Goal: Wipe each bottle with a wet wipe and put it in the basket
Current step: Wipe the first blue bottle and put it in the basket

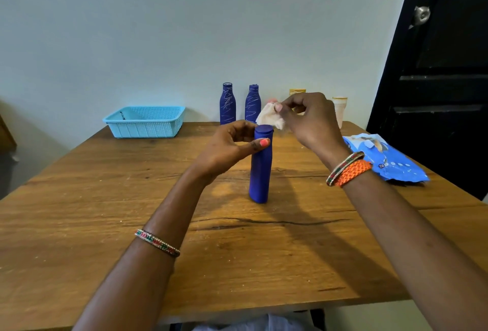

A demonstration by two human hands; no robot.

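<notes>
A plain blue bottle point(260, 169) stands upright in the middle of the wooden table point(105, 198). My left hand point(232, 148) grips it near the top, thumb across the front. Just above and behind the bottle's top, my right hand point(309, 119) pinches a crumpled white wet wipe point(270, 118). Two more blue bottles with white scribbles point(227, 104) point(252, 104) stand at the back by the wall. A light blue plastic basket point(145, 121) sits at the back left with no bottle showing inside.
A blue wet-wipe packet point(385, 159) lies at the table's right edge. Pale bottles point(340, 111) with yellow tops stand behind my right hand, partly hidden. A black door point(443, 66) is to the right. The wall runs along the table's far side.
</notes>
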